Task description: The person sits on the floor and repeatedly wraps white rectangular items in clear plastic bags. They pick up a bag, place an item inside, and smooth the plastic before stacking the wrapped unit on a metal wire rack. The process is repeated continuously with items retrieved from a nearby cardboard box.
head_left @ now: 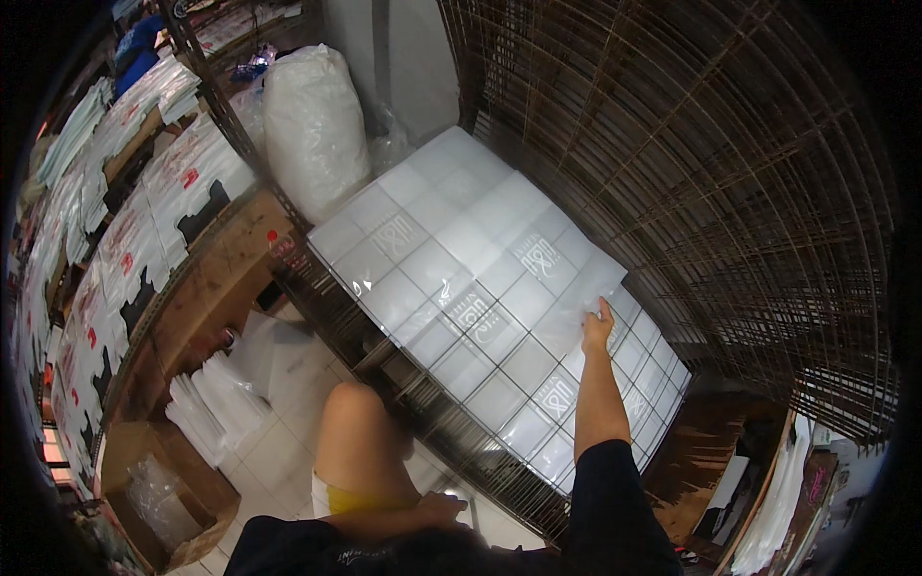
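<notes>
Clear plastic bags (523, 288) with white printed designs lie in rows across a wire drying rack (499, 379). My right hand (597, 328) reaches out over the rack's right part. Its fingers are closed on the edge of a translucent plastic bag (588, 290), whose corner sticks out beyond the neighbouring bags. Low in the picture, my left hand (444, 509) rests close to my body beside my bent knee. Its fingers are partly hidden and blurred, so whether it holds anything does not show.
Tall stacked wire racks (672, 144) stand tilted up along the right. A bulging white sack (315, 130) leans behind the rack. Stacks of printed bags (144, 226) cover a table at left. On the floor are white bundles (219, 403) and an open cardboard box (168, 499).
</notes>
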`<state>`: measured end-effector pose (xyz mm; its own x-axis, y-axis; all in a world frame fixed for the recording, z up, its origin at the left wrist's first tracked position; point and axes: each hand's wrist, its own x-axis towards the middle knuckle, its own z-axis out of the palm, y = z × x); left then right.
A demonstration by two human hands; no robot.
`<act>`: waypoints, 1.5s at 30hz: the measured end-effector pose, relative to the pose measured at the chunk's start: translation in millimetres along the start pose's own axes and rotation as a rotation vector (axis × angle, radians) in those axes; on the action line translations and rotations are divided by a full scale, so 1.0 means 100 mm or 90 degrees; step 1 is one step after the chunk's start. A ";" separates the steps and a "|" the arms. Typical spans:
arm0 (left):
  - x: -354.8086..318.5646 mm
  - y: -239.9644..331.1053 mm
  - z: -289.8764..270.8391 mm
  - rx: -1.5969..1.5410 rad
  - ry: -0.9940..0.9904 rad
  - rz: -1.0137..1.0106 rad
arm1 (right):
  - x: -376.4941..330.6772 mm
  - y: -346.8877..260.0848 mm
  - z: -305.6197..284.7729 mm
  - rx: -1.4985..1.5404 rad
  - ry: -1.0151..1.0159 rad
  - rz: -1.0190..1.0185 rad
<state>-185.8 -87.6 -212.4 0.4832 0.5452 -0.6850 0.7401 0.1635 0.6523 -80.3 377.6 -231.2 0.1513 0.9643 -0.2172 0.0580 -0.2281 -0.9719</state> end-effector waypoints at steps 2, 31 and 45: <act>-0.01 -0.01 0.01 0.003 0.008 0.008 | 0.01 0.00 -0.01 0.000 0.000 0.006; -0.07 0.09 -0.13 0.036 -0.011 -0.007 | -1.63 0.21 -0.71 -0.358 0.073 -0.426; -0.30 0.40 -0.32 0.039 -0.028 0.018 | -3.32 -1.13 -3.94 -0.830 0.727 -0.481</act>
<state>-186.0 -71.3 -155.4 0.5239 0.5115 -0.6811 0.7521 0.0975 0.6517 252.0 30.4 -13.4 0.2022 0.4823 0.8524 0.9430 -0.3307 -0.0365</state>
